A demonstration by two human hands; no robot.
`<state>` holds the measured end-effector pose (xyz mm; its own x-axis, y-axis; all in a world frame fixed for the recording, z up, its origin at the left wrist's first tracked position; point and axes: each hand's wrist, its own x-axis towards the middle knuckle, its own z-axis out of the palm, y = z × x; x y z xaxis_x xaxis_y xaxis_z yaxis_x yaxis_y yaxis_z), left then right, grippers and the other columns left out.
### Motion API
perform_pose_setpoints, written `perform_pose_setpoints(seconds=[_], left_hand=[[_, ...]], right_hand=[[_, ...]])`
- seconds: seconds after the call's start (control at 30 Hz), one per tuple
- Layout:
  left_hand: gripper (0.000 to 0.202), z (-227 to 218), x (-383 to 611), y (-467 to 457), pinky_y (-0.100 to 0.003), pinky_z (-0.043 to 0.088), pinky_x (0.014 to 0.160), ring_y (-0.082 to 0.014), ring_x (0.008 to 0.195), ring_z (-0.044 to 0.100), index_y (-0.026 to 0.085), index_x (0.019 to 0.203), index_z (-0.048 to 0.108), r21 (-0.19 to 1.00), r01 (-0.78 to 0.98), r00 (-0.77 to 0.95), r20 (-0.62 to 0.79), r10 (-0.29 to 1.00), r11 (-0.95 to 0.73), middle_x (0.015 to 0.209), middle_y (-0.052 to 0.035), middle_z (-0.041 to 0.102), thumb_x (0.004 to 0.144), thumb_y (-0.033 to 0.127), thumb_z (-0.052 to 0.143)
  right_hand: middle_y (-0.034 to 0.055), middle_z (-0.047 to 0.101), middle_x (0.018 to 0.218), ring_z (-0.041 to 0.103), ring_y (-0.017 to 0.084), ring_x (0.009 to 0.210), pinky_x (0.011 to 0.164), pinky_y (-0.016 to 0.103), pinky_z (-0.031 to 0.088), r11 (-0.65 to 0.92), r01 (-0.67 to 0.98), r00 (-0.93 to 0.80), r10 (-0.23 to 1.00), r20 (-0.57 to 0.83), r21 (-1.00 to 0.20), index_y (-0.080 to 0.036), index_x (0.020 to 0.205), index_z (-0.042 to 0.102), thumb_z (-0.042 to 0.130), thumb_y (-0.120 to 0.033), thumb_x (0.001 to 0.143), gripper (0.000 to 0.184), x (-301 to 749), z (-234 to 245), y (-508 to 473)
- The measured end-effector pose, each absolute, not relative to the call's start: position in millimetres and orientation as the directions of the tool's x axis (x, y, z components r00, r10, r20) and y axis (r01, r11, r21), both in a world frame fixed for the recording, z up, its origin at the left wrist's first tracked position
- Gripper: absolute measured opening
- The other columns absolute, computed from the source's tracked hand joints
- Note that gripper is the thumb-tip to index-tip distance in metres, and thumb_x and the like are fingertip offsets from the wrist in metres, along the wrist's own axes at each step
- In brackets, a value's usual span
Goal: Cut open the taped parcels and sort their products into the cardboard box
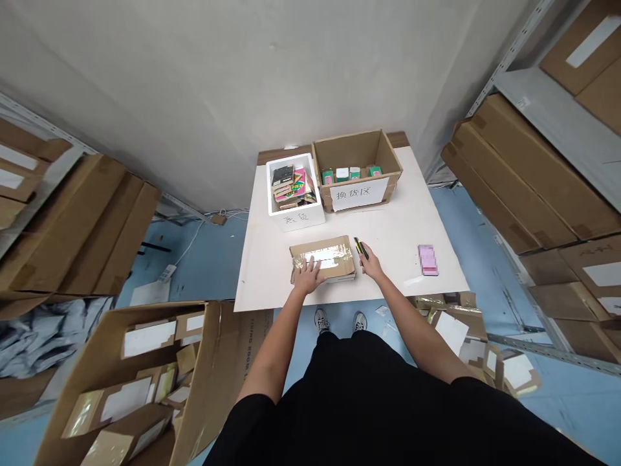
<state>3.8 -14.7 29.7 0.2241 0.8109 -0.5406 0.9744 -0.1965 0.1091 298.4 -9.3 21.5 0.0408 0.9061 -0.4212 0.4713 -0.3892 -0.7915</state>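
Cutter (pixel 361 248) sits clamped in the right hand (pixel 370 261), just beside a taped box (pixel 330 254). The left hand (pixel 308 278) spreads flat across the box, which lies near the desk's (pixel 400 226) front edge

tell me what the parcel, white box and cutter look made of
Parcel: likely cardboard, matte brown, with shiny tape catching the light. White box: probably polystyrene foam, from its thick walls and matte finish. Cutter: perhaps plastic, judging by its black and yellow body; finish unclear.

A parcel storeroom, by its metal shelves (pixel 553 103) of cardboard cartons (pixel 524 175) and big box (pixel 206 382) of packages (pixel 123 402).
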Motion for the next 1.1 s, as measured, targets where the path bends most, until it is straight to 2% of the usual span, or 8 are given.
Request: perform_pose_setpoints(seconds=[0.1, 0.2, 0.37, 0.43, 0.53, 0.7, 0.9, 1.1], left_hand=[[0.084, 18.3, -0.1, -19.5, -0.06, 0.015, 0.133, -0.0365, 0.169, -0.004, 0.031, 0.176, 0.014, 0.123, 0.974, 0.227, -0.512, 0.828, -0.191, 0.184, -0.0069, -0.001, 0.105, 0.073, 0.029], [0.084, 12.7, -2.8, -23.5, -0.059, 0.014, 0.133, -0.0362, 0.169, -0.004, 0.03, 0.175, 0.017, 0.123, 0.974, 0.226, -0.488, 0.843, -0.19, 0.184, -0.0072, -0.001, 0.105, 0.075, 0.027], [0.087, 13.5, -2.3, -22.4, -0.06, 0.017, 0.132, -0.0366, 0.169, -0.002, 0.033, 0.175, 0.015, 0.118, 0.975, 0.223, -0.493, 0.841, -0.189, 0.184, -0.0087, 0.004, 0.103, 0.077, 0.033], [0.086, 14.9, -1.8, -22.1, -0.061, 0.017, 0.132, -0.0367, 0.169, -0.001, 0.033, 0.175, 0.015, 0.116, 0.975, 0.221, -0.491, 0.842, -0.188, 0.183, -0.0092, 0.004, 0.103, 0.075, 0.034], [0.083, 16.7, -1.6, -22.7, -0.06, 0.017, 0.132, -0.0361, 0.169, -0.001, 0.033, 0.175, 0.015, 0.121, 0.975, 0.222, -0.488, 0.844, -0.186, 0.183, -0.0093, 0.005, 0.104, 0.073, 0.033], [0.083, 17.7, -1.1, -24.3, -0.06, 0.015, 0.133, -0.0355, 0.169, -0.003, 0.032, 0.175, 0.016, 0.132, 0.976, 0.218, -0.495, 0.841, -0.175, 0.184, -0.0094, 0.004, 0.105, 0.073, 0.03], [0.087, 15.8, 0.2, -26.4, -0.057, 0.015, 0.134, -0.0356, 0.169, -0.003, 0.033, 0.175, 0.016, 0.111, 0.978, 0.21, -0.483, 0.85, -0.178, 0.184, -0.0063, 0.001, 0.103, 0.078, 0.031], [0.086, 5.9, -6.4, -23.3, -0.062, 0.015, 0.133, -0.0373, 0.169, 0.0, 0.032, 0.175, 0.017, 0.148, 0.966, 0.256, -0.469, 0.845, -0.21, 0.183, -0.0083, 0.007, 0.103, 0.077, 0.03]], right_hand=[[0.0003, 0.072, 0.09, 0.063, 0.014, 0.061, 0.064, 0.026, 0.061, -0.365, 0.502, -0.052, 0.892, -0.449, -0.784, -0.027, 0.17, 0.032, 0.04, -0.039, 0.109, 0.063, 308.5, 26.9, -13.1], [0.0004, 0.074, 0.091, 0.064, 0.013, 0.058, 0.068, 0.025, 0.059, -0.335, 0.603, -0.096, 0.871, -0.483, -0.724, -0.03, 0.168, 0.037, 0.043, -0.035, 0.11, 0.059, 309.1, 33.9, -10.5], [0.0071, 0.078, 0.115, 0.074, 0.02, 0.079, 0.086, 0.03, 0.058, -0.28, 0.728, -0.038, 0.895, -0.444, -0.626, -0.028, 0.169, 0.037, 0.041, -0.027, 0.109, 0.06, 302.5, 44.0, -7.9], [0.0076, 0.079, 0.116, 0.075, 0.021, 0.083, 0.088, 0.03, 0.058, -0.28, 0.738, -0.034, 0.893, -0.449, -0.613, -0.027, 0.17, 0.035, 0.04, -0.028, 0.11, 0.06, 301.2, 46.6, -7.1], [0.0067, 0.079, 0.115, 0.074, 0.019, 0.073, 0.083, 0.029, 0.058, -0.295, 0.724, -0.06, 0.874, -0.483, -0.623, -0.028, 0.169, 0.037, 0.04, -0.028, 0.11, 0.059, 301.9, 48.6, -3.4], [0.0035, 0.078, 0.109, 0.061, 0.012, 0.049, 0.069, 0.026, 0.058, -0.335, 0.658, -0.11, 0.843, -0.526, -0.674, -0.028, 0.167, 0.039, 0.045, -0.03, 0.11, 0.057, 308.4, 49.4, 4.8], [-0.0001, 0.075, 0.093, 0.054, 0.01, 0.044, 0.057, 0.023, 0.055, -0.338, 0.631, -0.156, 0.827, -0.541, -0.699, -0.028, 0.164, 0.042, 0.047, -0.024, 0.106, 0.058, 317.4, 49.3, 2.0], [-0.0047, 0.067, 0.078, 0.05, 0.009, 0.043, 0.053, 0.021, 0.052, -0.351, 0.582, -0.185, 0.821, -0.54, -0.734, -0.029, 0.161, 0.044, 0.047, -0.023, 0.104, 0.057, 327.0, 38.8, -15.6]])
